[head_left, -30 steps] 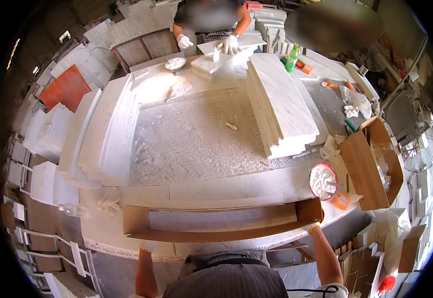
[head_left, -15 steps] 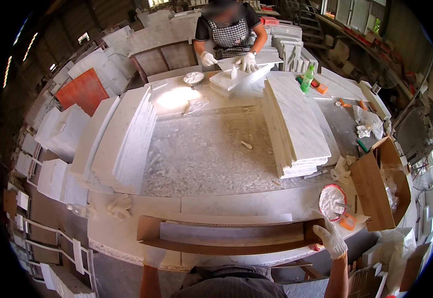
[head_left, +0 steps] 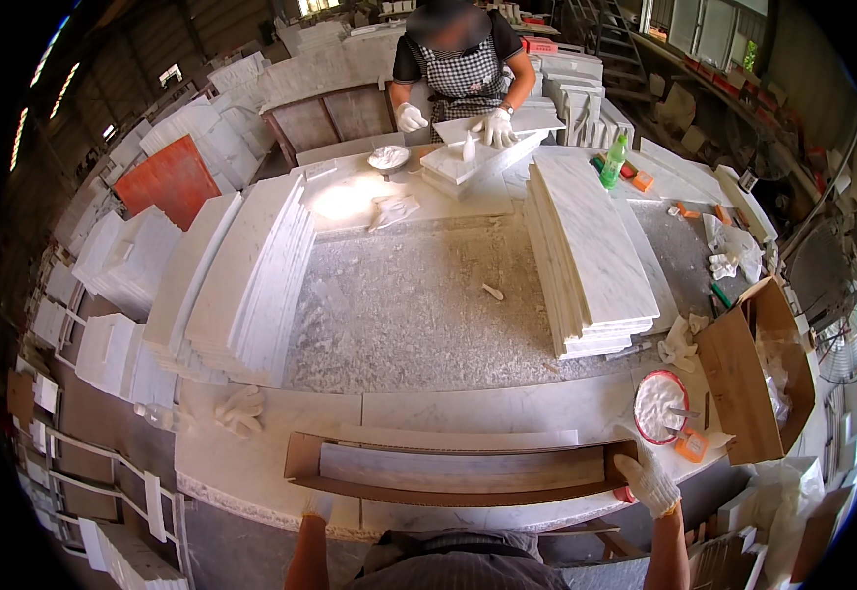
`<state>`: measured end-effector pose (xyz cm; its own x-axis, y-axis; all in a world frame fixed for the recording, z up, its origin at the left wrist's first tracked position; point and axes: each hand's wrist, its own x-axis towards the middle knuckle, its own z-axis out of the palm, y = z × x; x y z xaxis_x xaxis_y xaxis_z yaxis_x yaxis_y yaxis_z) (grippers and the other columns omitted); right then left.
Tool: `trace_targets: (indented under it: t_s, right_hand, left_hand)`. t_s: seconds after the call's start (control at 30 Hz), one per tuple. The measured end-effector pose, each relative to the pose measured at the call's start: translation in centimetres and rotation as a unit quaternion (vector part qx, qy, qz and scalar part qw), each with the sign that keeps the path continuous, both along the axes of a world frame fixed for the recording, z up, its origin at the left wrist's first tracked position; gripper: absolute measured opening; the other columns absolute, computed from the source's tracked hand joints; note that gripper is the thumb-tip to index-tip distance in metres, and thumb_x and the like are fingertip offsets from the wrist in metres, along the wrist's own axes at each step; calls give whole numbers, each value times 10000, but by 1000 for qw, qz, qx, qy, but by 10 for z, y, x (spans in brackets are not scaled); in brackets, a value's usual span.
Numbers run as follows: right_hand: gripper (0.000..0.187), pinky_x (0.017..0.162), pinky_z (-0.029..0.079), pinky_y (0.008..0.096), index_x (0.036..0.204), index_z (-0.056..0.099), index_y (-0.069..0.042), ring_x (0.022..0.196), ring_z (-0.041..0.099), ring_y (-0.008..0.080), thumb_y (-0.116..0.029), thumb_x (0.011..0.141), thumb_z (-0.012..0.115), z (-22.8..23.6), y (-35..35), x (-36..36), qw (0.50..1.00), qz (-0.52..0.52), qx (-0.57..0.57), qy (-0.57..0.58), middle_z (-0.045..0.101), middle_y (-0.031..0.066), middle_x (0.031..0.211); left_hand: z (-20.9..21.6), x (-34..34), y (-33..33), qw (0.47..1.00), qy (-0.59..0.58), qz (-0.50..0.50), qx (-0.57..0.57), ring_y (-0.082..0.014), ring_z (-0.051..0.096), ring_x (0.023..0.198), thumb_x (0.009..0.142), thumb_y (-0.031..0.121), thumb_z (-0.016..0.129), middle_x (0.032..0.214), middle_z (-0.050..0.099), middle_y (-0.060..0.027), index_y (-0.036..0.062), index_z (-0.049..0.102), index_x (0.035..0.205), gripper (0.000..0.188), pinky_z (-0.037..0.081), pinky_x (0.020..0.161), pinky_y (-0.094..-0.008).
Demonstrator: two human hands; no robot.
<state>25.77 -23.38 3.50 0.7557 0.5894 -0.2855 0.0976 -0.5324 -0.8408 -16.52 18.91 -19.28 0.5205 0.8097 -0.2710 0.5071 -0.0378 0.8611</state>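
A long, narrow open cardboard box [head_left: 468, 498] lies along the near edge of the stone worktop, with a pale marble strip [head_left: 448, 472] inside. My right hand [head_left: 650, 484], in a white knit glove, grips the box's right end. Low against its near left side is my gloved left hand [head_left: 317, 504]; the fingers are hidden by the box. Just beyond the far wall, another thin pale strip [head_left: 468, 437] shows. Close to my right hand stand a red-rimmed tub of white paste [head_left: 660, 403] with tools in it and an orange container [head_left: 691, 444].
Marble slabs are stacked at left [head_left: 241, 285] and right [head_left: 595, 246]. A tipped cardboard carton [head_left: 743, 364] stands right, a loose glove [head_left: 241, 410] left. Across the worktop a person [head_left: 458, 69] in a checked apron handles a slab [head_left: 536, 122]; a green bottle [head_left: 613, 162] is nearby.
The box's left end has shifted slightly right and toward me. My left hand has moved a little right with it, while my right hand stays at the right end.
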Motion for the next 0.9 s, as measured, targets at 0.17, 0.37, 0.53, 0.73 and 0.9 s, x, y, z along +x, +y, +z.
trace_targets:
  t_s: [0.17, 0.37, 0.53, 0.73, 0.9]
  right_hand:
    - [483, 1031, 393, 339, 1366, 466, 19, 1171, 534, 256, -92, 900, 525, -11, -2, 0, 1000, -3, 1, 11, 587, 171, 1239]
    - [480, 1022, 403, 333, 1368, 456, 28, 1158, 549, 275, -91, 907, 517, -6, 2, -2, 1000, 5, -24, 2, 592, 189, 1235]
    - [466, 984, 426, 345, 1343, 482, 23, 1118, 568, 269, -113, 899, 513, -2, 0, -1, 999, 4, -40, 4, 614, 183, 1186]
    - [482, 954, 451, 355, 1365, 462, -2, 1069, 595, 289, -129, 904, 522, -9, -1, 1, 998, -12, -42, 35, 628, 182, 1128]
    - [513, 954, 452, 386, 1380, 429, 9, 1088, 602, 340, -145, 901, 529, -10, 11, -11, 997, -6, -79, -15, 622, 238, 1148]
  left_hand:
    - [4, 1, -1, 1000, 2, 16, -8, -215, 507, 1203, 1019, 295, 439, 1345, 513, -108, 21, 445, 1382, 455, 415, 1026, -361]
    - [23, 7, -15, 992, -61, 86, -72, -221, 503, 1222, 1026, 302, 418, 1362, 509, -117, 10, 437, 1394, 470, 398, 1046, -362]
    - [169, 74, -34, 906, -315, 232, -162, -226, 499, 1238, 1033, 308, 402, 1377, 507, -124, 1, 430, 1404, 483, 384, 1063, -363]
    - [272, 112, -56, 990, -81, 51, 104, -241, 513, 1223, 989, 204, 456, 1332, 549, -163, -32, 458, 1379, 455, 381, 1048, -360]
    - [261, 111, -50, 994, 32, 45, 99, -300, 578, 1151, 953, 160, 484, 1224, 608, -242, -28, 459, 1375, 462, 406, 1010, -371]
